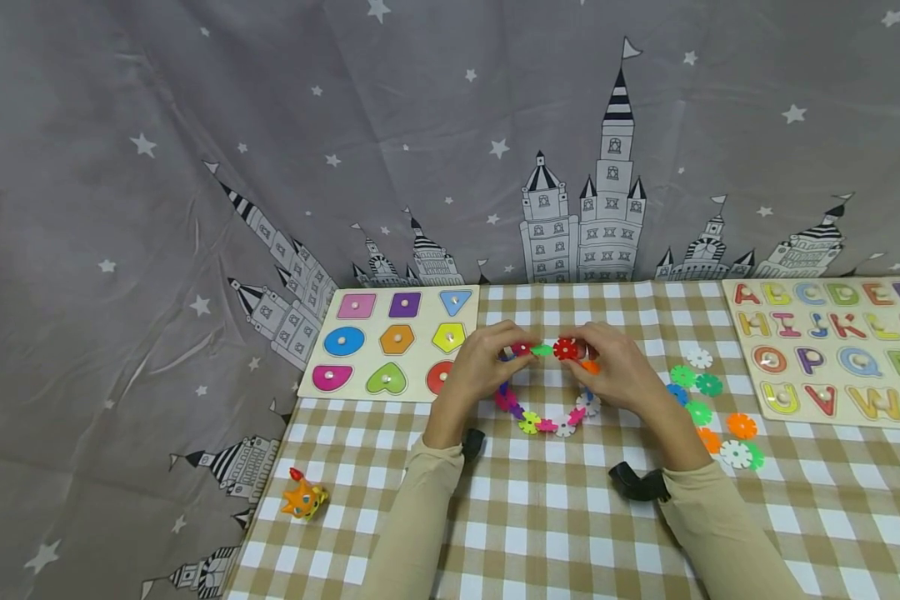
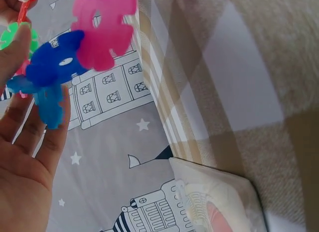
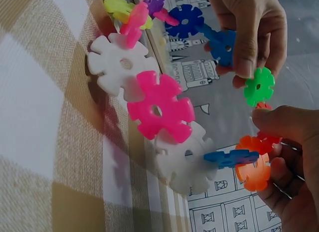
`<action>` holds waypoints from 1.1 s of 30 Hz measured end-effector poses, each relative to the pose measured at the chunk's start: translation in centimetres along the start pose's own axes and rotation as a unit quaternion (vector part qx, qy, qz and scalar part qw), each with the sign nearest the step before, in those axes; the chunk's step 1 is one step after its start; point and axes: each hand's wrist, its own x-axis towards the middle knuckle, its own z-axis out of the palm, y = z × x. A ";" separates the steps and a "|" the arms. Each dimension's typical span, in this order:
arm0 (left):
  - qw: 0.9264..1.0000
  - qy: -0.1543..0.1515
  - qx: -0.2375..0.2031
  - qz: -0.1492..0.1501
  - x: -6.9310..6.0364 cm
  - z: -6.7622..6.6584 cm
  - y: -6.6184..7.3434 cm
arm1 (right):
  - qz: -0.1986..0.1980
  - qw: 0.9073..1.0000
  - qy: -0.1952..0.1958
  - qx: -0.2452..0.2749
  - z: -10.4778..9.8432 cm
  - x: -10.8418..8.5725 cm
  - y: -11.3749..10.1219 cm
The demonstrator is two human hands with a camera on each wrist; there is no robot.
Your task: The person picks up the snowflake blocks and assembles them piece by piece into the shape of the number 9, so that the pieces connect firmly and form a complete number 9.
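A ring of linked notched plastic discs point(image 1: 528, 422) hangs between both hands, its lower part toward the tablecloth. My left hand point(image 1: 482, 360) grips its upper left side, near a green disc point(image 3: 259, 87) and blue discs point(image 2: 59, 60). My right hand point(image 1: 613, 365) pinches a red disc point(image 1: 566, 348) at the upper right, with an orange disc point(image 3: 253, 170) against its fingers. The green disc stands edge to edge with the red one between the two hands; the right wrist view shows them touching. Pink and white discs point(image 3: 188, 159) form the right part of the ring.
Loose discs point(image 1: 742, 426) in several colours lie right of my right hand. An alphabet board point(image 1: 786, 402) is at the far right, a shape board point(image 1: 367, 327) at the back left. An orange toy figure point(image 1: 302, 497) stands at the left edge of the checked cloth.
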 end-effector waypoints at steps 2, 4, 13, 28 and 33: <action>1.000 0.002 0.001 0.001 0.0 0.0 0.1 | -0.006 1.000 0.002 -0.006 0.0 0.1 -0.1; 1.000 0.005 0.002 0.002 0.0 0.1 0.1 | -0.010 1.000 0.003 -0.011 0.1 0.1 -0.2; 1.000 0.009 0.017 0.006 0.1 0.4 0.3 | 0.000 1.000 -0.002 0.003 0.7 0.0 -0.4; 0.999 0.008 0.034 0.004 0.2 0.8 0.6 | 0.002 0.999 -0.016 -0.046 0.7 0.1 -0.2; 0.999 0.020 0.039 0.015 0.2 0.9 0.6 | -0.028 0.999 -0.004 -0.039 0.9 0.0 -0.2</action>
